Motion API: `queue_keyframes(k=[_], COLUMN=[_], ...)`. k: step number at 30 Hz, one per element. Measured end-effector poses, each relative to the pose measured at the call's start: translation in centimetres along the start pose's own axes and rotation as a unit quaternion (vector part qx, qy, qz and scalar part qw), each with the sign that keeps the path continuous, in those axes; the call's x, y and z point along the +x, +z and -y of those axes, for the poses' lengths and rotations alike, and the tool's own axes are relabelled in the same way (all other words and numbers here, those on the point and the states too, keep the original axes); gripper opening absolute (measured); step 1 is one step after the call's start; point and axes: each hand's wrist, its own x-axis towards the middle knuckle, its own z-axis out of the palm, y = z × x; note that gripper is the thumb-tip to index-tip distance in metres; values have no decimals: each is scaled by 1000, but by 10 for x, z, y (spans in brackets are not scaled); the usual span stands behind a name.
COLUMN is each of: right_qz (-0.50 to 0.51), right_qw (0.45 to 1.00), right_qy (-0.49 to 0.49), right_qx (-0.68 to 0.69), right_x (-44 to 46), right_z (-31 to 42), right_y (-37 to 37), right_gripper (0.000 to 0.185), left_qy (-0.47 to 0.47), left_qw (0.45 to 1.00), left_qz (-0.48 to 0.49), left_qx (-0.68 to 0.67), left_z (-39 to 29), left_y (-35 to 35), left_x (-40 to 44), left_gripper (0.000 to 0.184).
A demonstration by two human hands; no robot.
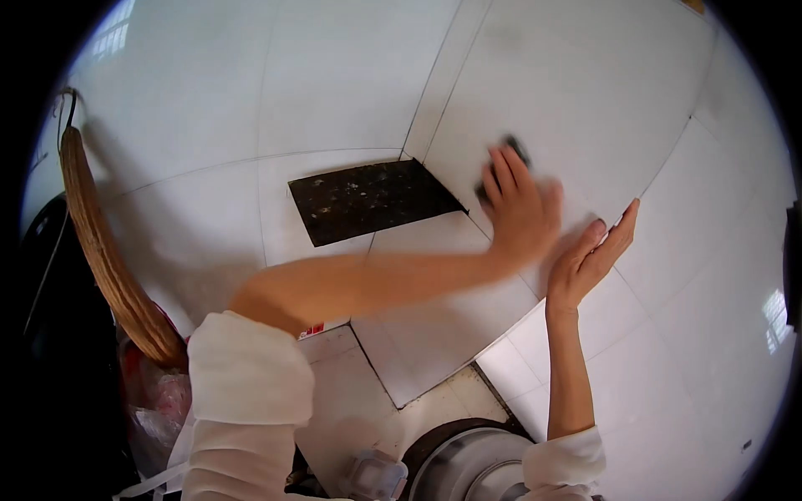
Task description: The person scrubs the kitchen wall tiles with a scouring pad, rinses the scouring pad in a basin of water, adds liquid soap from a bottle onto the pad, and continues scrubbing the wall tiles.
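My left hand (522, 200) reaches across from the lower left, its fingers closed on a small dark pad (518, 150) against the white tiled surface (576, 92). Motion blurs the hand, and most of the pad is hidden under it. Lower and to the right, my right hand (591, 259) lies at the corner edge of the tiles with its fingers stretched out, thumb on one side and fingers on the other. A dark, speckled rectangular patch (376, 200) sits on the tiles left of my left hand.
A long dried gourd (117, 250) hangs from a hook at the left. Below it is a crumpled plastic bag (163, 409). A clear plastic container (376, 476) and a round metal object (476, 468) stand at the bottom. Tiled walls meet in a corner ahead.
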Motion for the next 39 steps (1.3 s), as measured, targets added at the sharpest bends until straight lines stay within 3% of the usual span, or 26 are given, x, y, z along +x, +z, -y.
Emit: queue_keyframes(k=[1, 4, 6, 7, 8, 10, 13, 18, 20, 25, 29, 31, 33, 34, 36, 39], right_qz=[1, 1, 5, 3, 3, 13, 2, 10, 12, 4, 10, 4, 0, 4, 7, 0], right_qw=[1000, 1000, 1000, 1000, 1000, 1000, 1000, 1000, 1000, 999, 1000, 1000, 999, 999, 1000, 1000], right_qy=[7, -1, 9, 12, 20, 22, -1, -9, -15, -23, -15, -16, -30, -28, -24, -24], right_qx=[2, -6, -18, -14, -6, 0, -12, -12, -23, -25, -25, -26, -19, -21, 1, 5], right_x=[0, 2, 1, -1, 0, 0, 1, 1, -1, 1, 0, 2, 1, -1, 1, 1], right_z=[0, -5, -3, 0, 1, 1, -2, -5, -4, -6, -6, -6, -6, -5, -5, -6], right_y=[0, -1, -1, 0, -1, 0, 0, 3, 0, 6, 0, 1, 3, 1, -3, -2], right_gripper=[48, 48, 48, 48, 48, 48, 48, 49, 49, 49, 49, 48, 48, 48, 48, 47], left_qy=[-60, -293, -213, -192, -152, -172, -305, -270, -382, -355, -371, -153, 109, 165, 192, 266], left_qw=[998, 937, 971, 978, 982, 982, 931, 952, 895, 916, 902, 982, 989, 979, 958, 952], left_qz=[-28, -4, 7, 59, 76, 30, 41, 112, 65, 105, 65, 43, 39, 82, 189, 147], left_qx=[23, -192, -105, -52, -84, -77, -197, -86, -222, -156, -212, -105, -93, -84, -94, -43], left_z=[-1, 38, 29, 19, 11, 22, 51, 45, 56, 40, 49, 47, 46, 48, 74, 84], left_y=[-2, -29, -16, -9, -7, -6, -36, -27, -43, -36, -38, -17, -5, -11, -26, -27], left_x=[39, 125, 86, 59, 29, 56, 109, 73, 106, 77, 98, 57, -24, -66, -131, -141], left_gripper=[78, 86, 91, 94, 93, 93, 96, 96, 95, 100, 99, 94, 88, 86, 82, 74])
